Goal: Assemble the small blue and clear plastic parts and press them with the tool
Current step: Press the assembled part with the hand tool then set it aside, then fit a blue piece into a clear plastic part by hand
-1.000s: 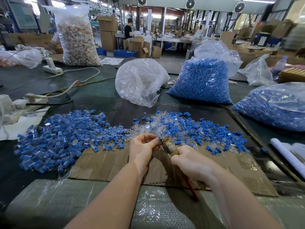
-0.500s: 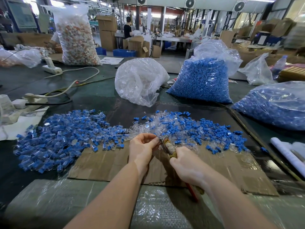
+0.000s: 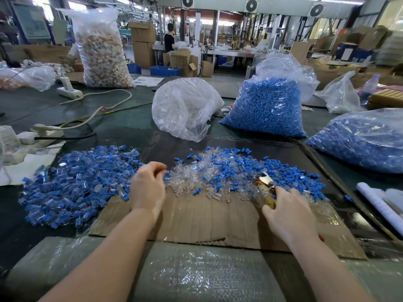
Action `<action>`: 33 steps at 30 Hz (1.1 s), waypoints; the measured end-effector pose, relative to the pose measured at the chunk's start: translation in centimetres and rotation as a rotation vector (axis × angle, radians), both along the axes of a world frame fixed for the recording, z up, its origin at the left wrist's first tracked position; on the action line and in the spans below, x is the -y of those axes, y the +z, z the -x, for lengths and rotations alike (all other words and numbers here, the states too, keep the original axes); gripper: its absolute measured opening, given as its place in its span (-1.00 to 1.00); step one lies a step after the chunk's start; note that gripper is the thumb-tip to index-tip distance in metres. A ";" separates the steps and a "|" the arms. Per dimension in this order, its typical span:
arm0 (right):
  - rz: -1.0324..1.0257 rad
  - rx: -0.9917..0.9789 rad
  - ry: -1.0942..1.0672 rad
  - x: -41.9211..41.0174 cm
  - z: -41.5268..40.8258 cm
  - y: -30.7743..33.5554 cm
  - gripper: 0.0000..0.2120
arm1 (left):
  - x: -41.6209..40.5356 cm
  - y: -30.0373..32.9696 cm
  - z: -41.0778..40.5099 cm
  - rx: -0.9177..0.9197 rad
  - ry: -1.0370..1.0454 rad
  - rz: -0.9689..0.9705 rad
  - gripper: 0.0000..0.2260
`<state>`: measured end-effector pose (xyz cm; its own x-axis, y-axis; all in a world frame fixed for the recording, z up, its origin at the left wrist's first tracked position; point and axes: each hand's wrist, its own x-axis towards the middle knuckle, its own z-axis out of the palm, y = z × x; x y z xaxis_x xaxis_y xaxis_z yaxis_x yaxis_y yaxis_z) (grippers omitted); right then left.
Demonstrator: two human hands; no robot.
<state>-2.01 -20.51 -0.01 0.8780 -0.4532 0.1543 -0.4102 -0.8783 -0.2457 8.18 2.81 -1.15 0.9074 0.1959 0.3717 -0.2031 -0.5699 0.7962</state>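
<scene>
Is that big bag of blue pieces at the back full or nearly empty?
Nearly full. The bag of blue pieces bulges with blue parts packed most of the way up, with only crumpled clear plastic above them.

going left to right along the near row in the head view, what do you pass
assembled pile → left hand → loose parts → tool → right hand → white roll

left hand (image 3: 148,188) by blue pile (image 3: 76,184), right hand (image 3: 287,216) gripping pliers (image 3: 265,186)
</scene>
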 end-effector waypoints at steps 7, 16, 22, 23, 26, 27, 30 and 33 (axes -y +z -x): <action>0.206 -0.068 -0.048 0.5 0.2 -1.8 -0.50 | -4.1 -1.4 -1.9 -0.032 0.106 -0.352 -0.81; 0.283 -0.009 -0.096 -0.9 0.0 -1.2 -0.55 | 1.5 -1.0 0.6 0.086 -0.198 -0.312 -0.85; 0.218 0.097 0.107 -2.5 -1.9 -1.2 -0.74 | 6.4 -1.8 2.5 0.065 -0.489 -0.338 -0.73; 0.207 0.098 0.127 -2.6 -2.3 -1.3 -0.74 | 6.6 -2.0 2.6 0.060 -0.498 -0.341 -0.72; 0.185 0.096 0.165 -2.8 -3.3 -1.7 -0.73 | 6.6 -2.5 2.7 0.048 -0.476 -0.310 -0.75; 0.180 0.092 0.175 -2.8 -3.6 -1.8 -0.73 | 6.5 -2.6 2.7 0.045 -0.466 -0.300 -0.77; 0.187 0.082 0.207 -3.2 -4.4 -1.8 -0.78 | 6.3 -2.7 2.7 0.019 -0.442 -0.264 -0.81; 0.205 0.077 0.230 -3.5 -4.9 -1.7 -0.83 | 6.2 -2.8 2.7 -0.009 -0.424 -0.229 -0.83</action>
